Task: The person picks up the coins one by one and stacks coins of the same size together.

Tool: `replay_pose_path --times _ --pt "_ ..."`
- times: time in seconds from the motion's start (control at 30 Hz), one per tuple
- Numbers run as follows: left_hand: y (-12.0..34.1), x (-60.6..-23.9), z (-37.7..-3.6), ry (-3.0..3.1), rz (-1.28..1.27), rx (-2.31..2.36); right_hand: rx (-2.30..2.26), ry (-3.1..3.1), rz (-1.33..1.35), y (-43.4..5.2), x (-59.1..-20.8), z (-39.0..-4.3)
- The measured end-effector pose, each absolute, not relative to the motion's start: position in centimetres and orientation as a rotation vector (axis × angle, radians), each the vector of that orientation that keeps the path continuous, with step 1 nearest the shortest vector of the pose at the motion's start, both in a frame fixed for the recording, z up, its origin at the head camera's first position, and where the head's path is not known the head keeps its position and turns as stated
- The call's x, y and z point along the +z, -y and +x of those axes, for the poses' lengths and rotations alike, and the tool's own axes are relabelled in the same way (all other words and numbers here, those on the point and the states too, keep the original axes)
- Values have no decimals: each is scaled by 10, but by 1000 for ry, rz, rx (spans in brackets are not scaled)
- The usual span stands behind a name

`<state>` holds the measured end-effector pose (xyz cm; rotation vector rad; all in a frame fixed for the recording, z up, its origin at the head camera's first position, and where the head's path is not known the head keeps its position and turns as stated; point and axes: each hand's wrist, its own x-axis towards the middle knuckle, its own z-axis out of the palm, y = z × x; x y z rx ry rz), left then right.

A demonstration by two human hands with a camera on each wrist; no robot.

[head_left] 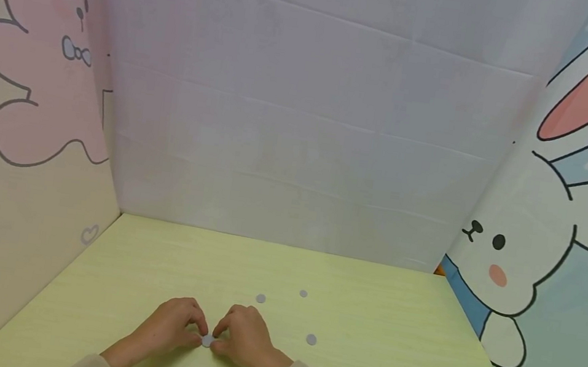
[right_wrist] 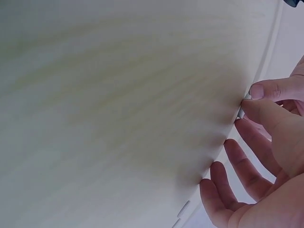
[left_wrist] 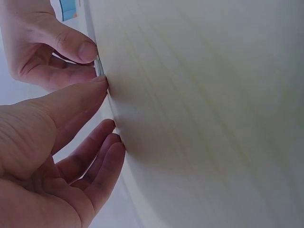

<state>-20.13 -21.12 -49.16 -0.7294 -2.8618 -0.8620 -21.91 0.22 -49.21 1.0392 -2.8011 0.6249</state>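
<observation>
While both hands pinch one flat grey disc (head_left: 207, 340) w/ fingertips, prob to lift its thin edge, left hand (head_left: 171, 321) & right hand (head_left: 246, 335) touch the bench (head_left: 393, 320); 3 more discs (head_left: 311, 339) lie near.

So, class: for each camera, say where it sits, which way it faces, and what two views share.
Head: worn on the head, looking forward and down at the table; left hand and right hand pinch a grey disc.
Left wrist: low along the tabletop; shows both hands.
Right wrist: likewise, mirrored.
Shared: both wrist views show the pinched disc edge-on.
</observation>
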Motion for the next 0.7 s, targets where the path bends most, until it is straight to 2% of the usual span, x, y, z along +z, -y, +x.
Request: replay_pose_path --times 0.7 --pt "212 -492 -203 2889 -722 -867 588 2775 1043 -1 -492 -219"
